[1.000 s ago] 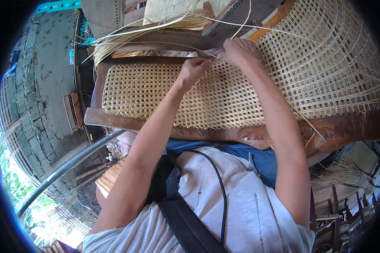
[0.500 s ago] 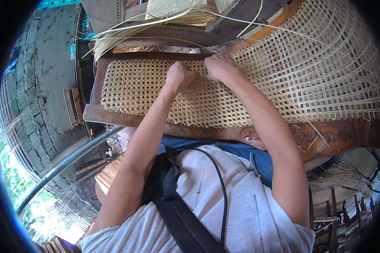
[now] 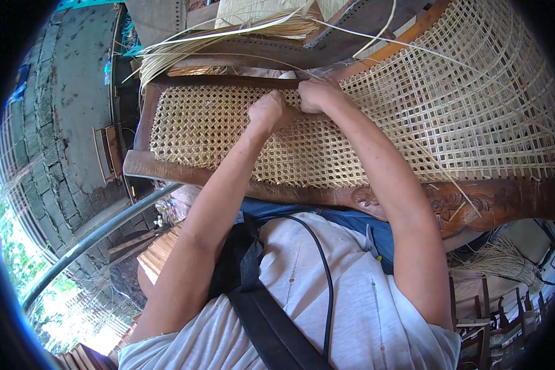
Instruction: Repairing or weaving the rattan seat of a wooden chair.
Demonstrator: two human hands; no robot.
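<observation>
A dark wooden chair frame (image 3: 475, 203) with a carved rail lies across my lap, filled with pale woven cane (image 3: 203, 129). The weave is dense on the left and more open on the right (image 3: 475, 105). My left hand (image 3: 268, 112) is a closed fist resting on the dense weave near the top rail (image 3: 228, 81). My right hand (image 3: 317, 95) is clenched right beside it, pressed to the same rail. Both seem to pinch a thin cane strand between them; the strand itself is mostly hidden by the fingers.
Loose cane strands (image 3: 185, 46) fan out beyond the frame's far edge. A grey stone wall (image 3: 61, 111) and a slanting metal pipe (image 3: 92, 237) are on the left. A tuft of fibres (image 3: 505, 262) and several small chairs (image 3: 493, 314) sit at the lower right.
Both hands have drawn closer together along the top rail and tightened into fists. The view has shifted slightly, with the frame now lower in the picture.
</observation>
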